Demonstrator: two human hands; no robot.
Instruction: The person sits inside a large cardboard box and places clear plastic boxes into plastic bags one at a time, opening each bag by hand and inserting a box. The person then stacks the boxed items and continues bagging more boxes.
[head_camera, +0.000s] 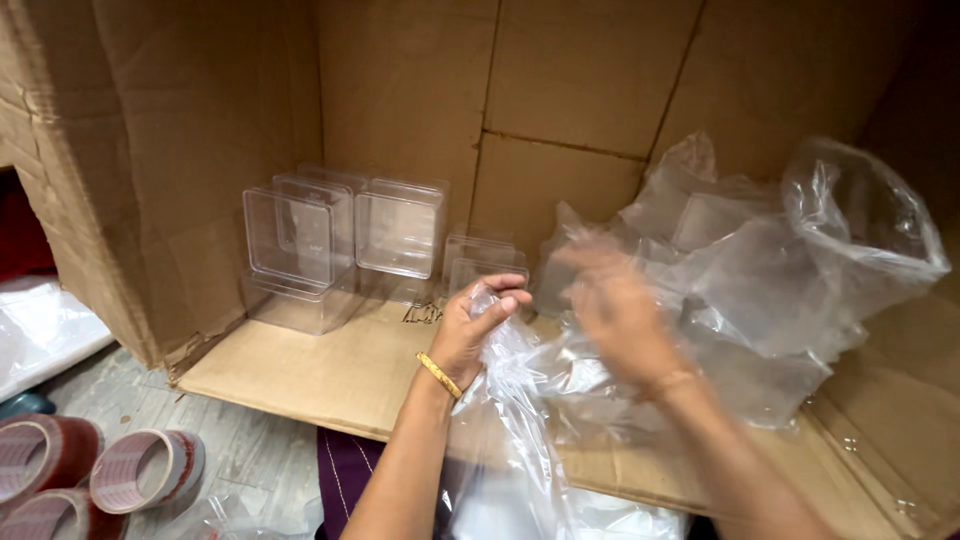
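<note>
Left hand (478, 325) pinching a clear plastic bag (520, 420), right hand (615, 305) working alongside it.
Left thumb and fingers are closing on a gathered fold of the bag, which is trailing down and toward the wearer below the wrist, long axis running near to far. Right hand is blurring just to the right, slightly farther in, fingers loosely curled against the same film; grip cannot be told. Clear plastic boxes (340, 240) are standing well beyond and left of the left hand, inside the cardboard carton (300, 370).
</note>
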